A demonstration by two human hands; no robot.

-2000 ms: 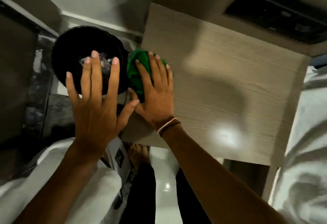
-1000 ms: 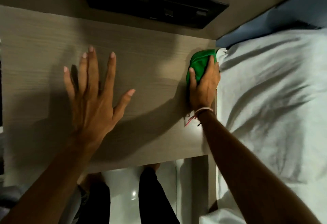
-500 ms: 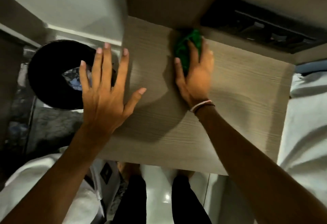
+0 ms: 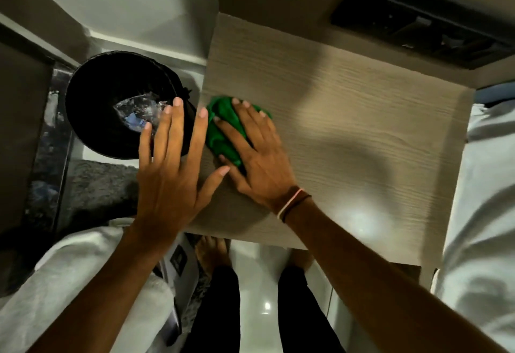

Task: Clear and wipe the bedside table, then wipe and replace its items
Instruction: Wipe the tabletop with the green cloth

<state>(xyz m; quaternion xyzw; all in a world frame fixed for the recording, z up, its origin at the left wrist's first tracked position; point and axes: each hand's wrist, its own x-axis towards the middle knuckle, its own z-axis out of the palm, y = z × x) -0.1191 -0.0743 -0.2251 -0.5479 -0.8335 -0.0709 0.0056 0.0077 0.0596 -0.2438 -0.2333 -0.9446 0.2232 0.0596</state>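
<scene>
The bedside table (image 4: 348,135) has a pale wood-grain top with nothing on it but a green cloth (image 4: 221,127), bunched at the table's left edge. My right hand (image 4: 256,152) presses flat on the cloth, fingers spread over it, a pair of bands on the wrist. My left hand (image 4: 172,174) hovers with fingers apart over the table's left edge, holding nothing; its fingertips overlap the bin beside the table.
A black-lined waste bin (image 4: 111,107) with clear plastic inside stands left of the table. White bedding (image 4: 485,213) lies along the right side. A dark wall panel (image 4: 418,26) sits behind the table. White fabric (image 4: 69,283) and my legs are below.
My right hand has slid the green cloth from the table's back middle to its left edge. Earlier it was at the right edge by the bed. The left hand stays spread.
</scene>
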